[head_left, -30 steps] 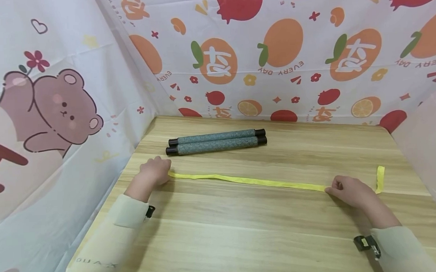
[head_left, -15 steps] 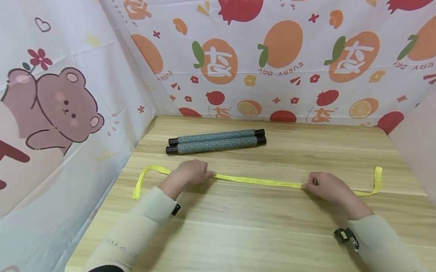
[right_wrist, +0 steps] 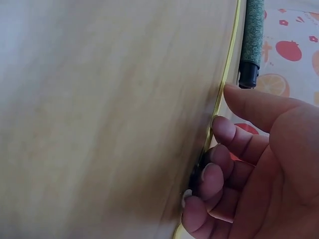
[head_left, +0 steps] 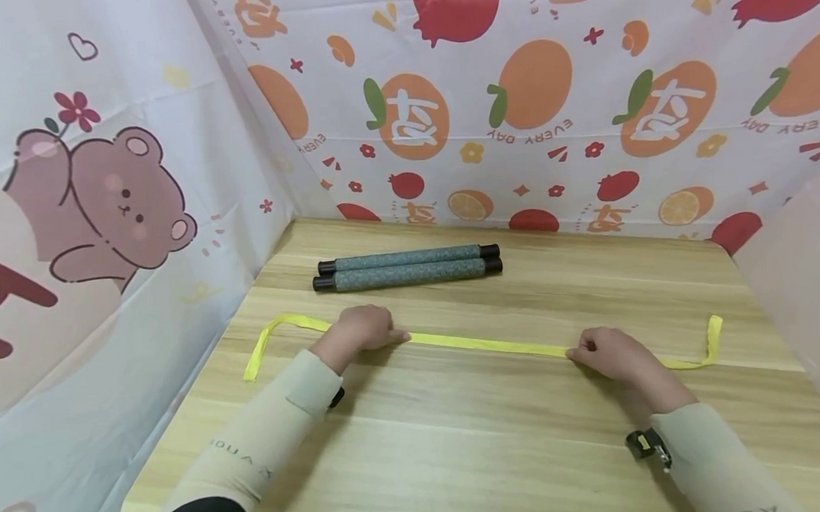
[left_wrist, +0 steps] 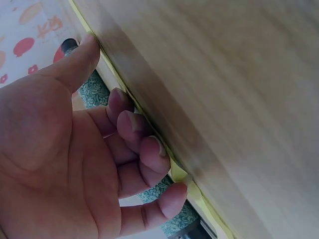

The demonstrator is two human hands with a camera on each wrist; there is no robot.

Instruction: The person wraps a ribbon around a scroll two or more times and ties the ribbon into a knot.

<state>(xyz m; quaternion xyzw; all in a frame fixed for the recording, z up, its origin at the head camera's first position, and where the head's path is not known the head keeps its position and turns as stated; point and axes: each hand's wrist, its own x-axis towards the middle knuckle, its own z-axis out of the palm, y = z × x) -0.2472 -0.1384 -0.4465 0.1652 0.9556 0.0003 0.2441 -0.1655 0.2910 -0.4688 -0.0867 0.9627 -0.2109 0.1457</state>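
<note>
A narrow yellow ribbon (head_left: 486,346) runs across the wooden table, straight between the two hands. My left hand (head_left: 361,328) holds it left of the middle, and beyond that hand the loose end bends toward the near left. In the left wrist view the thumb (left_wrist: 85,52) is extended onto the ribbon (left_wrist: 117,74), with the other fingers curled along it. My right hand (head_left: 613,354) holds the ribbon farther right, where the other end turns up past the wrist. In the right wrist view its thumb touches the ribbon (right_wrist: 230,55), fingers curled beside it.
Two teal patterned rolls (head_left: 410,267) with black ends lie side by side behind the ribbon. A fruit-print cloth (head_left: 536,151) hangs at the table's back edge, a bear-print cloth (head_left: 207,165) at the left. The wooden table (head_left: 459,437) has a rounded near left corner.
My left hand has let the ribbon's left end fall loose and moved right along it. My right hand has shifted slightly left. In the last half second both hands have barely moved.
</note>
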